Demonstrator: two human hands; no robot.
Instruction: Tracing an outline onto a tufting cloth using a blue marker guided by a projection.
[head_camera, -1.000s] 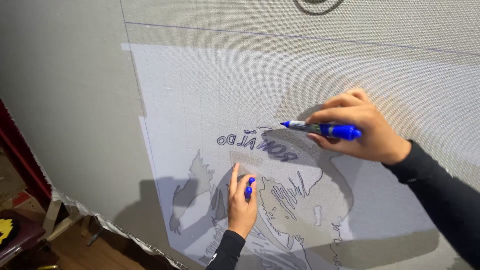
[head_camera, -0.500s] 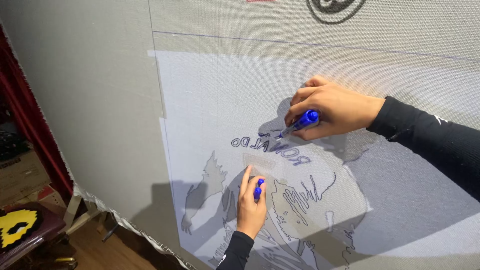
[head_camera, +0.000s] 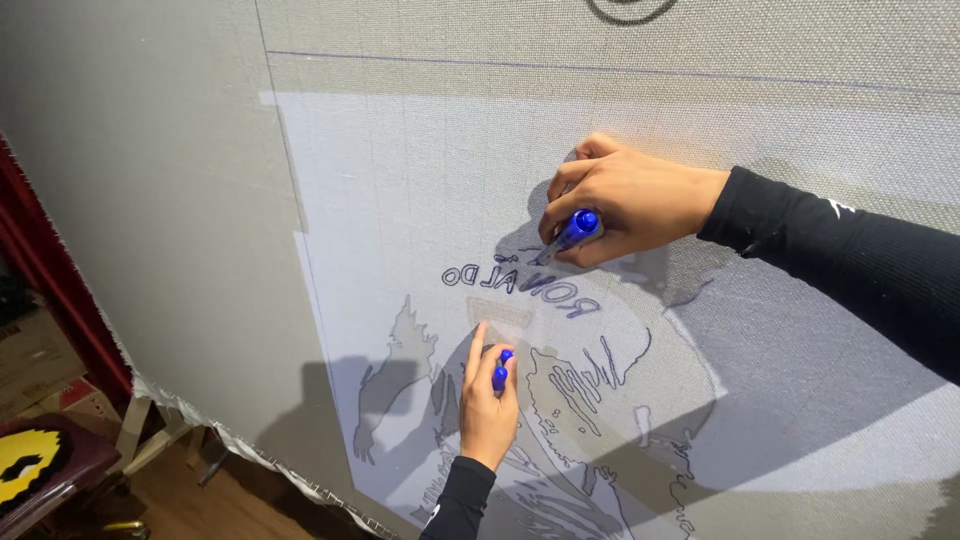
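A large grey woven cloth (head_camera: 400, 150) hangs stretched upright, with a projected picture of a figure and mirrored lettering (head_camera: 520, 285) on it. My right hand (head_camera: 630, 200) grips a blue marker (head_camera: 572, 233), its tip touching the cloth just above the lettering. My left hand (head_camera: 487, 405) rests against the cloth lower down, index finger stretched up, holding a small blue marker cap (head_camera: 501, 370). Both arms wear black sleeves.
A thin drawn line (head_camera: 600, 70) runs across the cloth near the top. The cloth's frayed lower edge (head_camera: 250, 455) hangs over a wooden frame. At lower left are a dark red stool with a yellow patch (head_camera: 40, 465) and a wooden floor.
My right hand has turned the marker from level to tip-down and brought it to the cloth above the lettering. The view has shifted a little. My left hand stays in place.
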